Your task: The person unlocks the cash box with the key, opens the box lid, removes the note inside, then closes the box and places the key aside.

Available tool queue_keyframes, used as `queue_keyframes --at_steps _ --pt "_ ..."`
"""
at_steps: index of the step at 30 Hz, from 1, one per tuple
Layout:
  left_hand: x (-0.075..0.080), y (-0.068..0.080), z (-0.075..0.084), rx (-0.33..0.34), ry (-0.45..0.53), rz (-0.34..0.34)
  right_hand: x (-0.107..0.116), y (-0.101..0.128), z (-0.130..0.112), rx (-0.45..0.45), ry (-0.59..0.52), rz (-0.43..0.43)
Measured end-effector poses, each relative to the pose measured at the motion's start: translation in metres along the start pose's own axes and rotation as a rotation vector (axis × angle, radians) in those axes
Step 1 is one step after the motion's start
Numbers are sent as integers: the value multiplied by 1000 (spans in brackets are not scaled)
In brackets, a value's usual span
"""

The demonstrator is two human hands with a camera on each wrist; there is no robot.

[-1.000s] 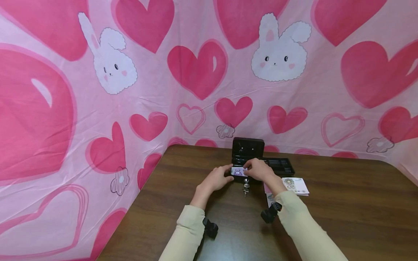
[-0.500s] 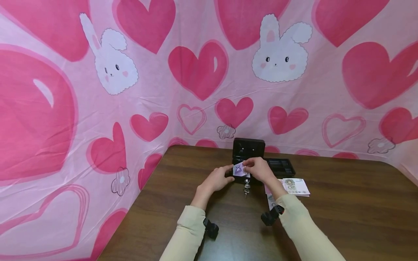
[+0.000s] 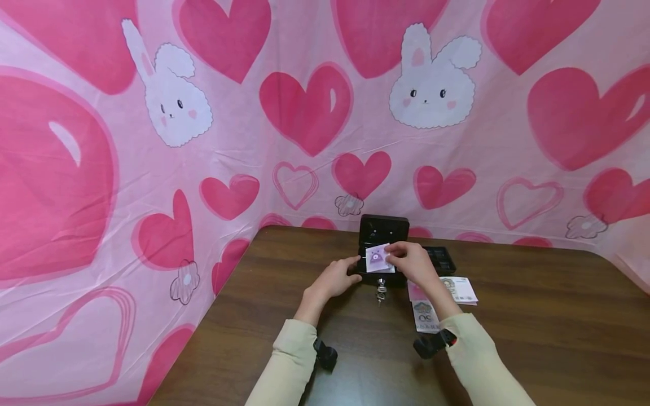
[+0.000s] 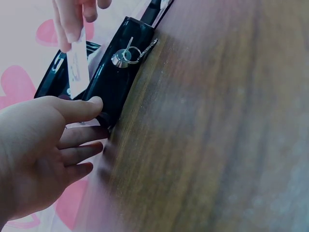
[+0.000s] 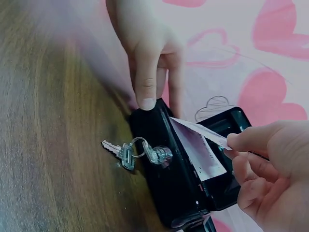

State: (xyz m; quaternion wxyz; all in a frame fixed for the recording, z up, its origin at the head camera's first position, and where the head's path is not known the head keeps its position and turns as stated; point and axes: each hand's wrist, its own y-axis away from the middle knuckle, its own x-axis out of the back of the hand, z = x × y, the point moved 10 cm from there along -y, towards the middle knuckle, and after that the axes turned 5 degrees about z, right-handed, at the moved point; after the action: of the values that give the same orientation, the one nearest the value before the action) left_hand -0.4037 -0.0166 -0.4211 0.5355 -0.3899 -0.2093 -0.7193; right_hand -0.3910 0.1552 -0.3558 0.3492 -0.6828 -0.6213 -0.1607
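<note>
Small black metal cash box [image 3: 382, 265] sits w/ lid up at the far middle of the dark wood counter [image 3: 533, 338], close to the pink heart-print backdrop [image 3: 152, 169]. Ring of silver keys [image 5: 137, 151] hangs from the lock on its front wall. A pale purple paper note [image 3: 380, 257] is held over the open box, tilted, one edge dipping inside per the right wrist view.

To handle this well, my read: keep the box pinned so it can't slide, move the note flat and slow so it doesn't snag on the rim or crease, and keep fingers off the keys.

Right hand [image 3: 412, 264]: thumb and forefinger pinch the note's corner, other fingers loosely curled. Left hand [image 3: 332, 278]: mostly open, fingers fairly straight, thumb tip pressing the box's left front corner, remaining fingers alongside the wall – bracing, not wrapped round it.

Also there: black plastic tray [image 3: 440, 258] just right of the box, and more printed notes [image 3: 447, 296] flat on the counter near the right forearm.
</note>
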Motion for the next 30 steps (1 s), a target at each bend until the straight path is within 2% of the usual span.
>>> queue_keyframes --at_steps 11,19,30 --pt "2 1 1 -13 -4 0 11 14 6 -48 -96 -29" --pt "1 1 -1 5 6 -10 20 18 9 -52 -118 -44" --pt "2 1 2 -16 3 -6 29 23 14 -53 -164 -93"
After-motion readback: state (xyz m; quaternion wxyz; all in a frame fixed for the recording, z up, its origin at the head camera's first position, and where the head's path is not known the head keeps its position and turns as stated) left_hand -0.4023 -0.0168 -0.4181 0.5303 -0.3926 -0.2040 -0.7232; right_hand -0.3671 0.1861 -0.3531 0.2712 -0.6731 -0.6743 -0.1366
